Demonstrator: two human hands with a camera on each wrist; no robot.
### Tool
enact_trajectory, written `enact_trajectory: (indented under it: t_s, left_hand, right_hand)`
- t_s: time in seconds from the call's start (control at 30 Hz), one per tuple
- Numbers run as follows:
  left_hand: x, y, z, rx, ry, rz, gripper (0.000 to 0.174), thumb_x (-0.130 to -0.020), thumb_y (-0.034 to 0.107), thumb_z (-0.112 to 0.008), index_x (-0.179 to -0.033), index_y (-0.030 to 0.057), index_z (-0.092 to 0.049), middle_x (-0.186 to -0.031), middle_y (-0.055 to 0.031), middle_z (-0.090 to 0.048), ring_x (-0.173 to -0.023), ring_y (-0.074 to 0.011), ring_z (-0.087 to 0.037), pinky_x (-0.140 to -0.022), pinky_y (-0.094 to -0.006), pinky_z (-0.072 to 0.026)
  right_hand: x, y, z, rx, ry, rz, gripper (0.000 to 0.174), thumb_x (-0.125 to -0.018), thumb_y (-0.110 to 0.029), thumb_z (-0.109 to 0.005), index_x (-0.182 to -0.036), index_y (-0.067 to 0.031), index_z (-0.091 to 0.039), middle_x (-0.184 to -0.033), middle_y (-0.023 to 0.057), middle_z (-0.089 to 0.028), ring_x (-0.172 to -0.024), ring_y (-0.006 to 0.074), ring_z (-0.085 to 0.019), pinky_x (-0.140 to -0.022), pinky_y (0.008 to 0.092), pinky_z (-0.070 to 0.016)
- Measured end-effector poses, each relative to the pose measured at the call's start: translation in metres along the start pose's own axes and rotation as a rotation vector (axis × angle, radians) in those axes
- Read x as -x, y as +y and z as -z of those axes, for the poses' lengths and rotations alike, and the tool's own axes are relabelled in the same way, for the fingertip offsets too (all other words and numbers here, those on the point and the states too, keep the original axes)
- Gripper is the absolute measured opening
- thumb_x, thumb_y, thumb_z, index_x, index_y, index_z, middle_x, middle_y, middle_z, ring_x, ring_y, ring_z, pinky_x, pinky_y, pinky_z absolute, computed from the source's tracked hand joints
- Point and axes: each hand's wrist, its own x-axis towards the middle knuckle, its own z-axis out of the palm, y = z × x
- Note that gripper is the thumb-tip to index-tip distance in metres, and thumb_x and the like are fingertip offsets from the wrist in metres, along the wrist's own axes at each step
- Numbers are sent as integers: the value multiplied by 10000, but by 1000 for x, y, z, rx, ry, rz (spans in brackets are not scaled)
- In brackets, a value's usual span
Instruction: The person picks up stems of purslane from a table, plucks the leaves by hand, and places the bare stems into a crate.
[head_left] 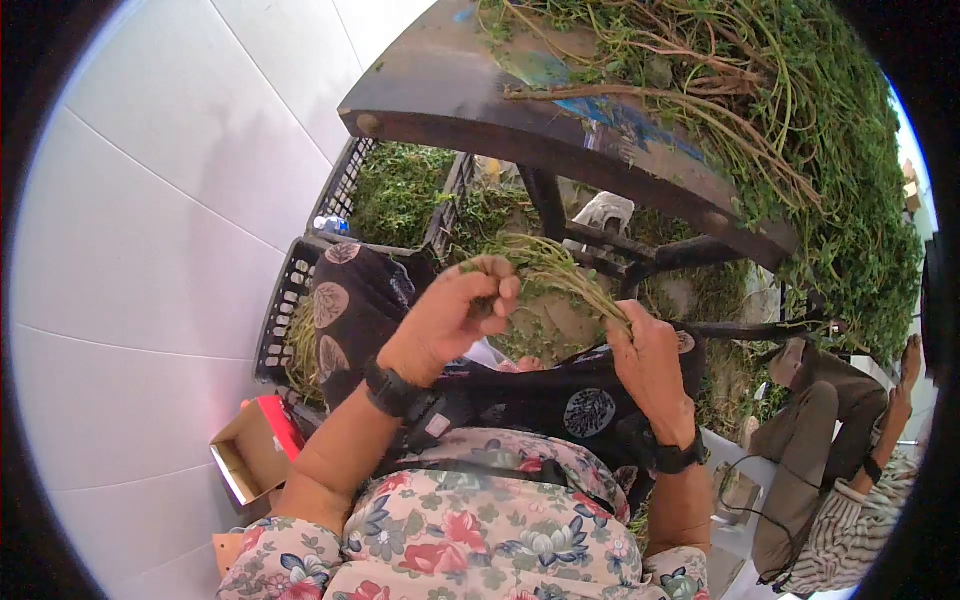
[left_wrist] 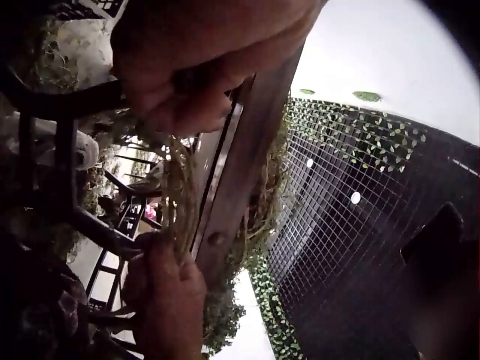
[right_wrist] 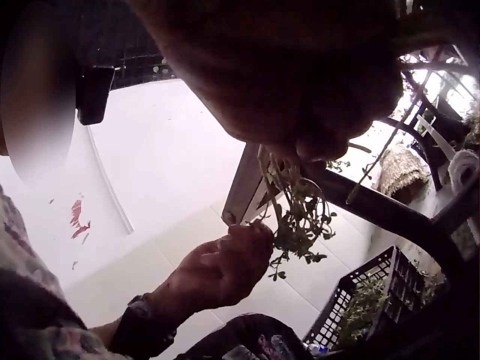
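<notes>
A bunch of leafy green stems [head_left: 560, 268] stretches between the two hands above the lap. My right hand [head_left: 650, 360] grips the bare stem ends, its fingers curled round them. At the leafy end, my left hand [head_left: 455, 312] has its fingers and thumb curled together and pinches the greens. In the right wrist view, small leaves [right_wrist: 300, 225] hang beside the left hand [right_wrist: 225, 270]. The left wrist view shows the stems [left_wrist: 180, 195] running from the right hand [left_wrist: 169, 300] up to the left hand's fingers.
A wooden table [head_left: 440, 95] ahead bears a large heap of greens [head_left: 800, 110]. Black crates [head_left: 440, 235] with greens stand at left by the white wall [head_left: 150, 250]. An open red box [head_left: 255, 450] lies at lower left; another person [head_left: 820, 460] sits at right.
</notes>
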Motion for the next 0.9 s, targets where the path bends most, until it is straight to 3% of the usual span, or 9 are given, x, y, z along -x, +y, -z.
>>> enact_trajectory:
  t_s: [0.07,0.2,0.3,0.6,0.8,0.9]
  left_hand:
    - [2,-9,-2,18,58,82,153,-852,65,-459,-998,53,-501,-789,-29,-521,-651,-115,-458,-466,-206,-341]
    - [-1,-10,2,-16,78,-37,179,-899,132,-442,-1035,37,-510,-731,6,-479,-601,-88,-419,-465,-196,-318]
    - [-1,-8,1,-54,194,-44,218,-919,197,-451,-1046,31,-511,-720,18,-454,-583,-75,-390,-452,-196,-293]
    - [-6,-13,-2,-290,11,-19,264,-903,254,-514,-1053,42,-563,-659,28,-433,-579,-59,-382,-449,-189,-277]
    - [-3,-12,-6,-191,192,-62,151,-883,195,-535,-832,55,-558,-680,27,-468,-576,-59,-411,-481,-199,-311]
    - [-5,-14,-13,-108,268,-75,171,-879,171,-525,-747,64,-508,-668,28,-461,-555,-58,-400,-496,-201,-308]
  right_hand:
    - [0,-2,0,-27,11,-13,185,-805,-136,-535,-933,-4,-547,-774,240,-577,-752,413,-559,-630,447,-435]
    - [-1,-10,0,-116,4,-93,186,-821,-156,-527,-919,1,-549,-777,240,-577,-751,414,-559,-627,446,-430]
    - [0,-8,-3,-87,13,-64,186,-828,-162,-526,-914,1,-550,-778,240,-577,-748,417,-557,-623,444,-428]
    - [1,-11,-5,-45,-34,-12,173,-831,-158,-533,-924,-12,-538,-772,240,-577,-738,422,-550,-600,453,-423]
    - [2,-17,4,-157,-44,-76,175,-829,-145,-536,-943,-13,-537,-763,245,-566,-732,421,-549,-592,441,-424]
    - [4,-11,-2,-112,-13,6,181,-829,-148,-528,-946,-11,-541,-766,247,-565,-728,421,-549,-594,435,-426]
